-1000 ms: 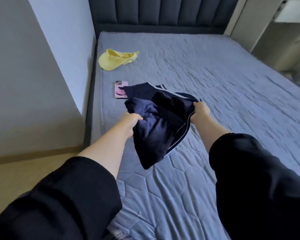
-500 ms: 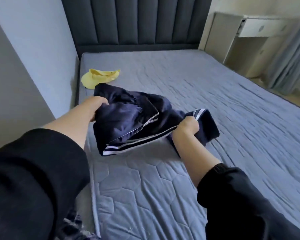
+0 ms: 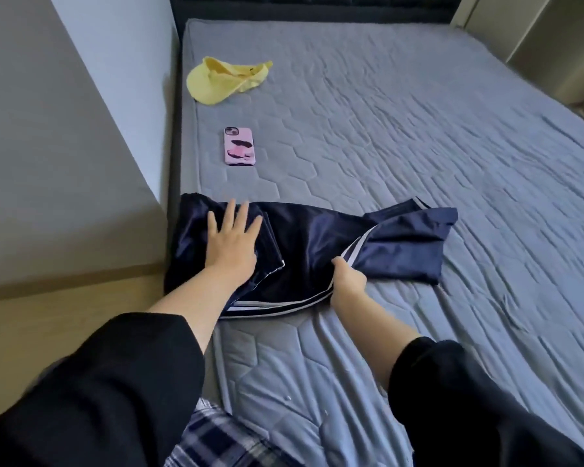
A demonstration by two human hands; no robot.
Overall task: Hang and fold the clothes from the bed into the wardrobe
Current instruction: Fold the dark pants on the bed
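A pair of shiny navy shorts (image 3: 317, 244) with white side stripes lies spread across the left side of the grey quilted bed (image 3: 418, 146). Its left end hangs slightly over the mattress edge. My left hand (image 3: 231, 239) presses flat on the left part of the shorts, fingers straight and spread. My right hand (image 3: 348, 281) pinches the striped hem near the middle of the garment, at its near edge. A small yellow garment (image 3: 223, 80) lies crumpled near the head of the bed, by the left edge.
A phone in a pink case (image 3: 238, 146) lies face down between the yellow garment and the shorts. A grey wall (image 3: 64, 146) runs close along the bed's left side. A dark padded headboard (image 3: 317, 8) closes the far end. Wooden floor (image 3: 48, 325) shows at lower left.
The shorts, held up in the air by both hands before, now lie spread on the mattress. My left hand has let go and flattened onto them; my right still holds the hem.
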